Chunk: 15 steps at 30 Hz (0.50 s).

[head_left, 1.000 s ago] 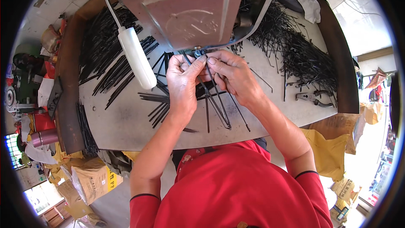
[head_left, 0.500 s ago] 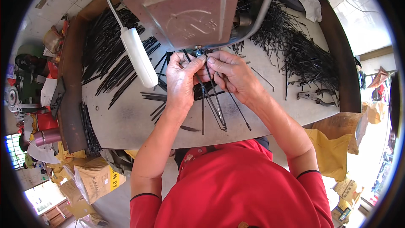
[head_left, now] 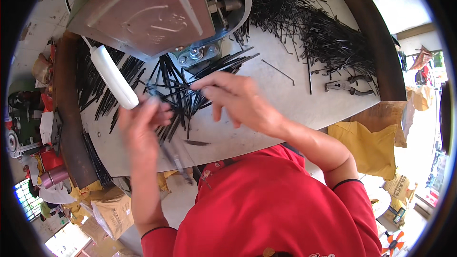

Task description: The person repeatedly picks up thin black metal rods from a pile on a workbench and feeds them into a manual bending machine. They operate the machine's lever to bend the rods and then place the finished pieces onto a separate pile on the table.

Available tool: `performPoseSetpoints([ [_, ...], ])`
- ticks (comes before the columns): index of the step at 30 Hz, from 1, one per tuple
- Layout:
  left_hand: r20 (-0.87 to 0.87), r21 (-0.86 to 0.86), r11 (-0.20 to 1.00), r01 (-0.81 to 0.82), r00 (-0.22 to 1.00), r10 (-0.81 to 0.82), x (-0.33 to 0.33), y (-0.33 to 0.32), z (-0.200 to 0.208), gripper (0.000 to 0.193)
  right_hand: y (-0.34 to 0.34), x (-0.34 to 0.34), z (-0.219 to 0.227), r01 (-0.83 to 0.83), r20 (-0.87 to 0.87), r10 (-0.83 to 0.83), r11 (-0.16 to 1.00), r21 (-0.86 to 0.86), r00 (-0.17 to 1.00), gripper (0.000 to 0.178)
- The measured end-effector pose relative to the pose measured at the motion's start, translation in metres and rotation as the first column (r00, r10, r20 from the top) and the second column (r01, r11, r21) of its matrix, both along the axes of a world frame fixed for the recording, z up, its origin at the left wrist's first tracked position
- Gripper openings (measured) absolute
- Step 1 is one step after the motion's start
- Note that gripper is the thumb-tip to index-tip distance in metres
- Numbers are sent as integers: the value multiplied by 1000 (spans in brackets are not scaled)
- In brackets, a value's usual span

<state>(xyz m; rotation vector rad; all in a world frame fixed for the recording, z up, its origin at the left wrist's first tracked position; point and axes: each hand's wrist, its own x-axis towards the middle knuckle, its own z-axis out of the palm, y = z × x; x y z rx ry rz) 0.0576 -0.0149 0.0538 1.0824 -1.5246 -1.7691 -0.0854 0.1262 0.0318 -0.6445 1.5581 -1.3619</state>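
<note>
My left hand (head_left: 143,121), smeared by motion, is beside the lower end of a white lamp (head_left: 113,77). Blurred dark rods (head_left: 178,159) streak below it, past the table's near edge; whether the hand holds them cannot be made out. My right hand (head_left: 243,100) reaches in from the right with its fingers stretched and apart, and its fingertips are at a crossed heap of thin black rods (head_left: 183,97). That heap lies under the head of a reddish-brown and green metal machine (head_left: 143,19). The machine's bolted lower fitting (head_left: 197,53) shows just above the rods.
Pliers (head_left: 350,85) lie at the right of the pale tabletop (head_left: 271,109). A large tangle of black rods (head_left: 328,38) covers the back right. More rods (head_left: 102,95) lie at the left. Raised brown boards (head_left: 381,52) edge the table. A yellow bag (head_left: 366,147) hangs at the right.
My hands have come apart from beneath the machine: the left went left and down, the right toward the rod heap. The rods they held together are no longer between them. The view has shifted.
</note>
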Motion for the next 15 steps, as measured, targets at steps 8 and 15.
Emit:
performPoseSetpoints([
  [8, 436, -829, 518, 211, 824, 362, 131, -111, -10, 30, 69, -61, -35, 351, -968, 139, 913, 208, 210, 9],
  [15, 457, -754, 417, 508, 861, -222, 5, 25, -37, 14, 67, -76, -33, 268, -960, 126, 944, 193, 249, 9],
])
